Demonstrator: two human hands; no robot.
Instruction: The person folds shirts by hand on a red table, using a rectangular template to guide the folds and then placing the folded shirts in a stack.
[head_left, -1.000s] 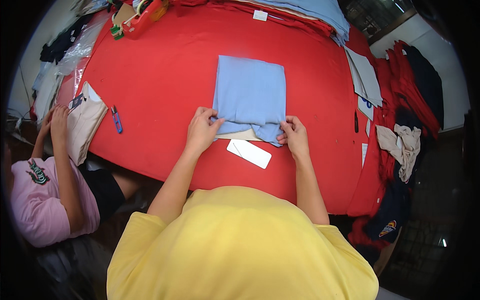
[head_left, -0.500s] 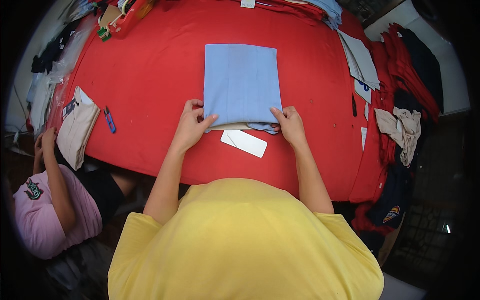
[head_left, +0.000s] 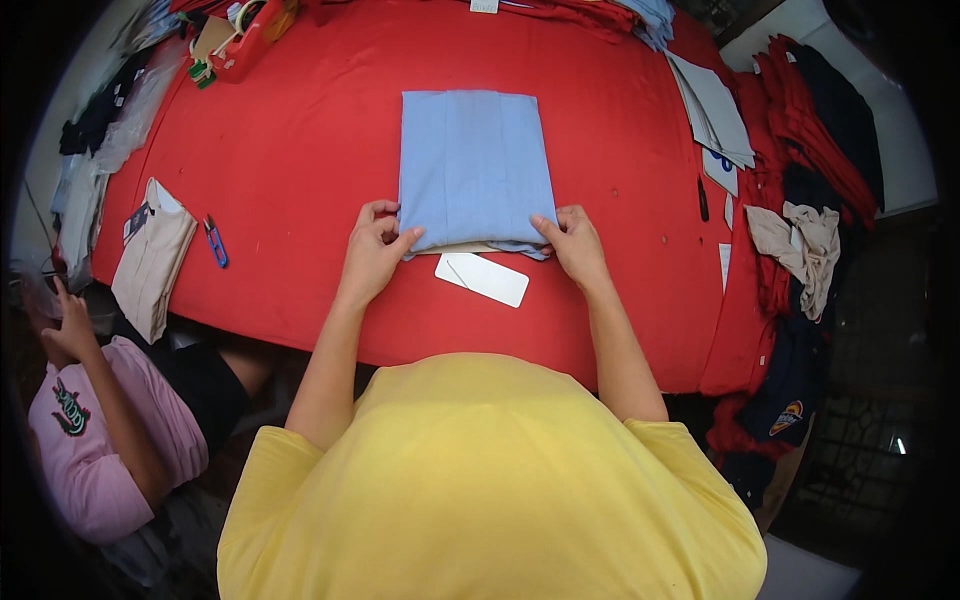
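Note:
A light blue garment [head_left: 474,165], folded into a neat rectangle, lies on the red-covered table [head_left: 300,150] in front of me. My left hand [head_left: 377,250] pinches its near left corner, thumb on top and fingers partly under the edge. At the near right corner my right hand [head_left: 572,243] grips it the same way. Below the near edge, between my hands, a white hang tag [head_left: 482,278] lies on the table. A strip of pale card or lining peeks out under the fold above the tag.
Blue thread snips [head_left: 216,243] and a folded beige garment [head_left: 155,260] lie to the left, near a seated person in a pink shirt [head_left: 110,450]. A red tape dispenser [head_left: 245,45] stands far left. White sheets [head_left: 710,108] and piled red garments [head_left: 815,130] line the right side.
The folded garment has shifted slightly left against the table, still held at both near corners. The person at the left has raised a hand away from the beige garment.

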